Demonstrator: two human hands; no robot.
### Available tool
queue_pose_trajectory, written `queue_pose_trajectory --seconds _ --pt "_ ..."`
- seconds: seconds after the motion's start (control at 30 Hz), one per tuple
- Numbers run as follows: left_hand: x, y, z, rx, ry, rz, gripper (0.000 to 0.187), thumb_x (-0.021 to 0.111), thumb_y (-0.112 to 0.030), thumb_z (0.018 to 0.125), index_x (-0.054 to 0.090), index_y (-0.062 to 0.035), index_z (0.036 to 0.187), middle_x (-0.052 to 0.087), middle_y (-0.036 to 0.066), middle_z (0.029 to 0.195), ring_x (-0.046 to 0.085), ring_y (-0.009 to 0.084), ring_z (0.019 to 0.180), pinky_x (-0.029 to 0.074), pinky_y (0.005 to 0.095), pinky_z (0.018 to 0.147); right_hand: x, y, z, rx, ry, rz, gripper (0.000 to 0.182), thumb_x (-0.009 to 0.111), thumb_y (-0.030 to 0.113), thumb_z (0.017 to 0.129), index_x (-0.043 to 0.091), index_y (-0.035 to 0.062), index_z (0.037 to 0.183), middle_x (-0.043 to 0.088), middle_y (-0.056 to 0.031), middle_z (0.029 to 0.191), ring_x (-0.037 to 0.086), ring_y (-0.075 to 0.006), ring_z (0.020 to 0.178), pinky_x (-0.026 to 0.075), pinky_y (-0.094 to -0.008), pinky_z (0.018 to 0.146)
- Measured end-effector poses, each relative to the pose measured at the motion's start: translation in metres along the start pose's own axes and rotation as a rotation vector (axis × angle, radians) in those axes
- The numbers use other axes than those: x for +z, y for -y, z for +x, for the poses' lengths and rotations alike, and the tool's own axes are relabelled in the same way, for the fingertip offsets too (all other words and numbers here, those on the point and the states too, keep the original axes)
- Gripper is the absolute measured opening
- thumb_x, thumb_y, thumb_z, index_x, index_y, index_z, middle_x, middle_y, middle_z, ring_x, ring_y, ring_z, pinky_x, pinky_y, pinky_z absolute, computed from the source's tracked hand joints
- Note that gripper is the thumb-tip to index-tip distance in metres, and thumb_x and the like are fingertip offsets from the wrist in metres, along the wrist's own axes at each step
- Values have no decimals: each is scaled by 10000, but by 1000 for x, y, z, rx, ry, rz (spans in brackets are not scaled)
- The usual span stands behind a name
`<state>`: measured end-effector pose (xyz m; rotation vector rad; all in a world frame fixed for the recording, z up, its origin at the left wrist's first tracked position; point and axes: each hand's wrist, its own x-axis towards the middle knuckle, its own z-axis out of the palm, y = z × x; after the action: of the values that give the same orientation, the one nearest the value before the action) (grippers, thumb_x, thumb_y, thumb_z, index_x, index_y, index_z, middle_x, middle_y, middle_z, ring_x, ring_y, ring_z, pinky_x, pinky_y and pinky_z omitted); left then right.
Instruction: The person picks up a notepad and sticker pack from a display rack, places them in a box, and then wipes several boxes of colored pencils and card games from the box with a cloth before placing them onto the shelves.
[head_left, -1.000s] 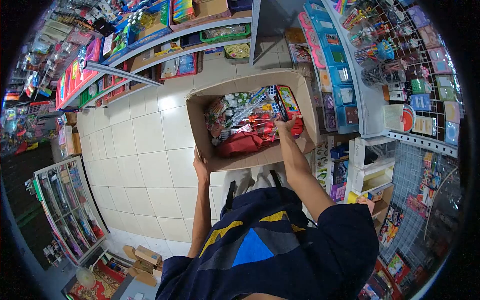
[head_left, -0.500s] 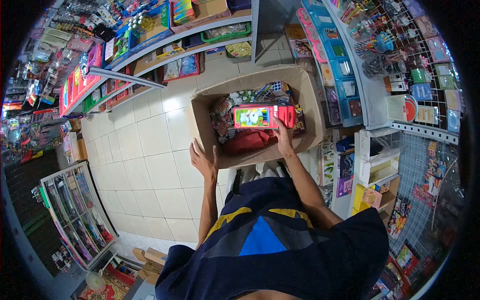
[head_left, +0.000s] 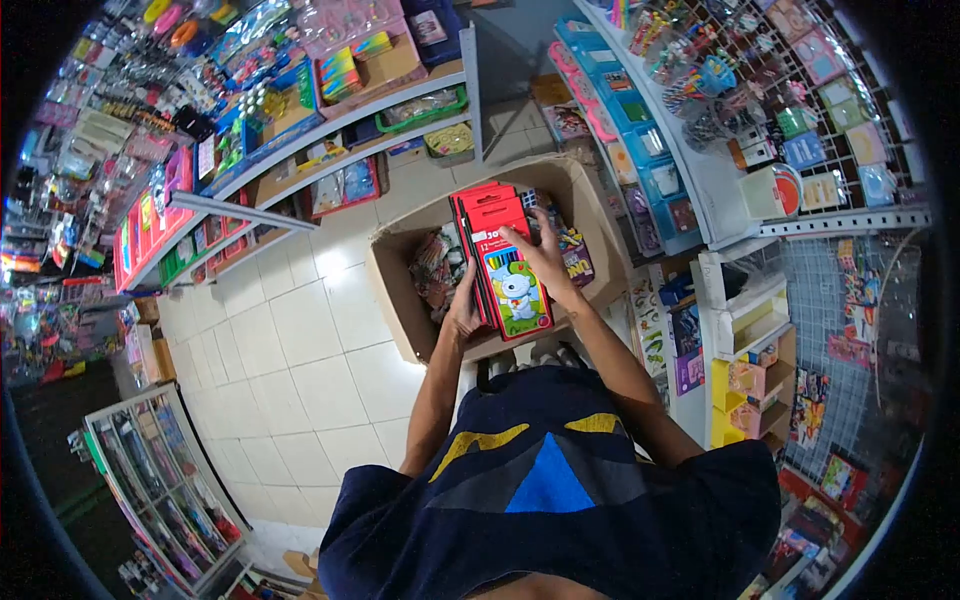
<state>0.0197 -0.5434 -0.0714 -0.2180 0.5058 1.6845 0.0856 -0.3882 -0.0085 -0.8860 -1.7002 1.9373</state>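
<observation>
Red flat cardboard packs of colouring pencils (head_left: 505,262), stacked face to face, sit between both hands above the open brown cardboard box (head_left: 400,300). The left hand (head_left: 463,305) clasps the stack's left edge, at about 9 o'clock of the packs, its fingers curled behind them. The right hand (head_left: 543,258) lies at about 2 o'clock of the stack, fingers spread, with fingertips (head_left: 513,232) resting on the front pack's upper face. That front pack is a long, glossy rectangle: red at the top, where "12" can be read above smaller print too fine to make out, and below it a row of coloured pencils and a white cartoon animal on green. In the box, at 3 o'clock of the packs, a purple packet (head_left: 577,262) shows large yellow letters, partly covered; at 9 o'clock lie crinkly clear plastic packets (head_left: 432,268). The box stands on a pale tiled floor (head_left: 300,340), with metal shelves (head_left: 330,130) of goods at 11 o'clock and blue display packs (head_left: 655,175) at 2 o'clock.
</observation>
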Motion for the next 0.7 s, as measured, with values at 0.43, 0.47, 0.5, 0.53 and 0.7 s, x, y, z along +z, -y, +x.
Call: queue_pose_trajectory --seconds 0.43,0.47,0.5,0.53,0.7 --pt "33 33 11 -29 -157 330 404 644 -219 862 533 -32 1203 644 117 1078 652 232 940 549 385 819 -69 -20 -60 69 -284 56 483 766 288 771 561 19 1116 659 -77 964 647 -137 836 523 -280 742" --pt "31 37 13 -30 -149 357 407 643 -220 863 528 -32 1205 642 117 1081 652 233 941 549 388 820 -70 -19 -66 93 -342 101 472 764 290 772 564 25 1108 659 -75 963 646 -134 835 523 -277 736" --pt "28 40 14 -30 -142 384 409 643 -222 865 523 -31 1207 640 118 1083 652 234 941 550 392 821 -73 -17 -72 151 -347 95 448 757 299 781 568 37 1092 651 -73 987 637 -128 863 518 -287 749" --pt "24 44 16 -32 -134 411 412 643 -223 866 519 -30 1209 638 118 1086 651 236 941 551 395 822 -73 -17 -76 164 -349 117 446 754 300 785 568 38 1095 648 -72 994 635 -127 871 518 -289 753" --pt "23 52 16 -46 -80 458 384 629 -159 887 499 -19 1220 611 123 1129 634 235 970 553 405 816 -79 -25 -82 122 -316 191 422 737 288 805 574 44 1109 643 -60 1019 633 -124 892 521 -293 765"
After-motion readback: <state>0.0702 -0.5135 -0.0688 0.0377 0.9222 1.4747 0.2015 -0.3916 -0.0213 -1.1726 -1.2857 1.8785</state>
